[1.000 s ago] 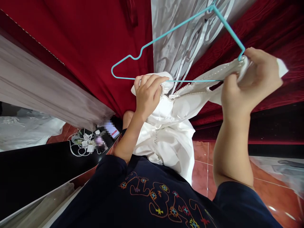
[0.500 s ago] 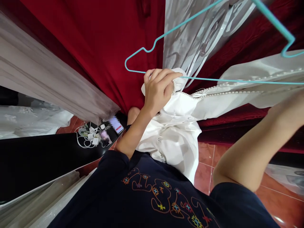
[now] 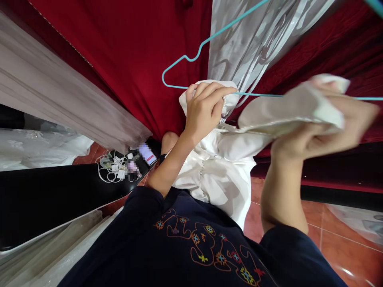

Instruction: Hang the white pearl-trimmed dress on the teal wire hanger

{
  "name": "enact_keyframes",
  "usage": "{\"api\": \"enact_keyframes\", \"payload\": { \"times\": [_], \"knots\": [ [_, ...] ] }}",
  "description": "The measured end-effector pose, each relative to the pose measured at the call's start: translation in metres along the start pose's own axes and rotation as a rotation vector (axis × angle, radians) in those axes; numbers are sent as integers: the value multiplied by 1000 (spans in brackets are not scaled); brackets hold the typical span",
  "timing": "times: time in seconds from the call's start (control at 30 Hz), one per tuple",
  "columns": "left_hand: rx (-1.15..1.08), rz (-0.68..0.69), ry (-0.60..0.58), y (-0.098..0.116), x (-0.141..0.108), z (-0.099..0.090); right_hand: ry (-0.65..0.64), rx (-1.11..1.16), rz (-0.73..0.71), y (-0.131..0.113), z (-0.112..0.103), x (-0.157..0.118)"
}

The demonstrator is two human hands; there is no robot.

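My left hand [image 3: 203, 109] is closed over the lower bar of a turquoise clothes hanger [image 3: 174, 59], with white cloth of a dress pinched beneath the fingers. The white satin dress [image 3: 221, 181] hangs down in front of my body, trimmed with pearl beads. On the right, my right hand [image 3: 338, 123], smeared by motion, grips another pearl-edged stretch of the dress beside the hanger bar. The fingertips of that hand are partly hidden by cloth. Only parts of the hanger show; its top lies outside the view.
Red curtain-like cloth [image 3: 134, 56] and sheer grey fabric [image 3: 230, 44] hang ahead. At the left stands a black bench [image 3: 60, 199] bearing phones [image 3: 147, 154] and tangled white cables [image 3: 106, 175]. Below is a red tiled floor [image 3: 317, 223].
My right hand has come in from the right edge, folding the pearl-edged cloth toward the middle. My left hand keeps its hold; the hanger has shifted slightly right.
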State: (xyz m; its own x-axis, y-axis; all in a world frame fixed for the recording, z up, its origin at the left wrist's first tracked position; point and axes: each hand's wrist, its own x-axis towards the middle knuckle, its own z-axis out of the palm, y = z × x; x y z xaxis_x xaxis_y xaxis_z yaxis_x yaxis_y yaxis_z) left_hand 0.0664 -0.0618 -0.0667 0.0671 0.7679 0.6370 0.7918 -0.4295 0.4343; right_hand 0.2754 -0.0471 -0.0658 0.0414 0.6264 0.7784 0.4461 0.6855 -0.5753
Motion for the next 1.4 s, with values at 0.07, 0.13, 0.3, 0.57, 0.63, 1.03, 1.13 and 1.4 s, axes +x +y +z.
{"api": "enact_keyframes", "payload": {
  "times": [0.07, 0.13, 0.3, 0.57, 0.63, 1.03, 1.13, 1.4],
  "knots": [
    [-11, 13, -7, -6, 0, 1, 56, -47, -108, -2, 10, -4],
    [-14, 22, -13, -10, -1, 0, -13, -114, -153, -2, 16, -7],
    [-77, 71, 88, -5, -14, -2, -10, -206, -106, -1, 16, -9],
    [-183, -150, 719, -28, -56, -3, -56, -255, -68, 5, 20, -8],
    [-157, -193, 778, -51, -52, -15, -76, -283, -51, 3, 19, -8],
    [-135, -6, 734, -65, 48, -114, -31, -225, -32, -13, 9, -7],
    [-114, 64, 622, -34, 65, -108, -64, -222, -40, -18, 7, -7],
    [-256, 286, -13, 35, 37, -74, -21, -270, -66, -12, 10, -9]
  ]
}}
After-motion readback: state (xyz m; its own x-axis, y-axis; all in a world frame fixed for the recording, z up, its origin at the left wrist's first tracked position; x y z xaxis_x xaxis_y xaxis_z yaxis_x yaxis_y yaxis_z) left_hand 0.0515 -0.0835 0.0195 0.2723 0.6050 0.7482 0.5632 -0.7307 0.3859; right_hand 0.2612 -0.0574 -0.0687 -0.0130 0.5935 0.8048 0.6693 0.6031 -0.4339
